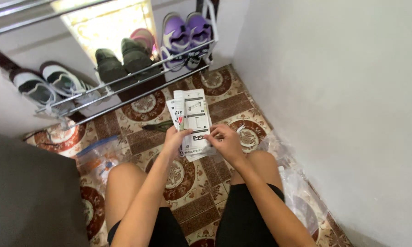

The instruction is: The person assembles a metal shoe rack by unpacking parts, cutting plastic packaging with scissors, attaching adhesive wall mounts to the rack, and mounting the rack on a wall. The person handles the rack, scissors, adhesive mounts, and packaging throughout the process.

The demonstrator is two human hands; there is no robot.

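Observation:
Both my hands hold a folded white instruction leaflet (193, 120) with black diagrams, upright over the patterned tile floor. My left hand (175, 138) grips its lower left edge, thumb on the front. Its lower right edge is pinched by my right hand (225, 141). A second folded sheet with red print sits behind the leaflet on the left. My bare knees are below the hands.
A metal shoe rack (123, 87) stands ahead with purple sneakers (185, 34), dark green shoes (123, 61) and grey-white sneakers (48, 84). A clear plastic bag (98, 155) lies left of my knee, another (297, 183) along the white wall on the right. A grey surface fills the lower left.

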